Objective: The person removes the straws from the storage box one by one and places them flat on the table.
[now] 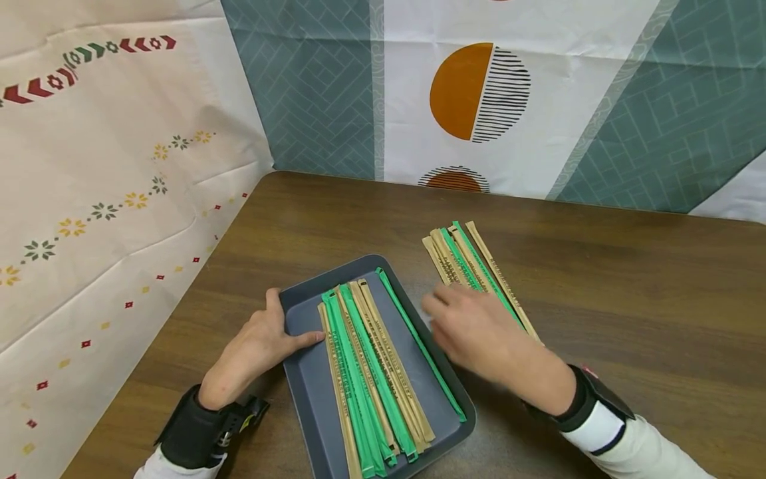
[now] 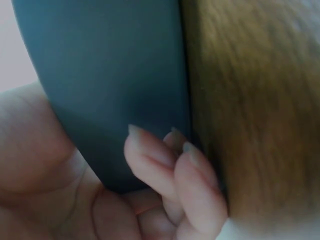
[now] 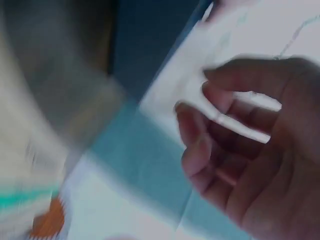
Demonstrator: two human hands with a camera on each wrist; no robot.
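Only the right wrist view shows the right hand [image 3: 265, 175] empty, half-curled; the left hand [image 1: 261, 340] grips a tray [image 1: 308, 389].

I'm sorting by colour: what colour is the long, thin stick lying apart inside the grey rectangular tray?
The thin stick is green, clearest in the head view.

White sleeves [image 1: 655, 452]; black wristbands [image 1: 193, 432], white patch [image 1: 595, 427] on right.
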